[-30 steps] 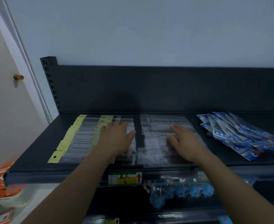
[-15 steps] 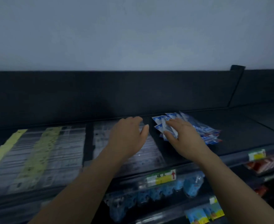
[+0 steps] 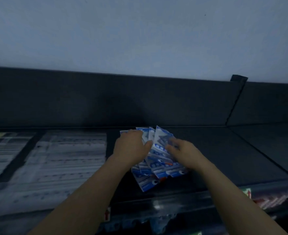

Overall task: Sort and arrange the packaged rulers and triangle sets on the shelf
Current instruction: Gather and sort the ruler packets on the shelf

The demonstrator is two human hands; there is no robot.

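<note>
Several slick blue packets (image 3: 160, 165) fanned between left hand (image 3: 131, 148), curled over them, and right hand (image 3: 182, 153), grip unclear; apt to slide apart off shelf (image 3: 216, 150) front.

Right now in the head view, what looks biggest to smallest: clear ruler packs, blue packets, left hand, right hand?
1. clear ruler packs
2. blue packets
3. left hand and right hand, about alike

Matt dark metal shelf (image 3: 216, 150), glossy blue-and-white plastic packets (image 3: 158, 165), clear shiny plastic sleeves (image 3: 63, 163)
</note>
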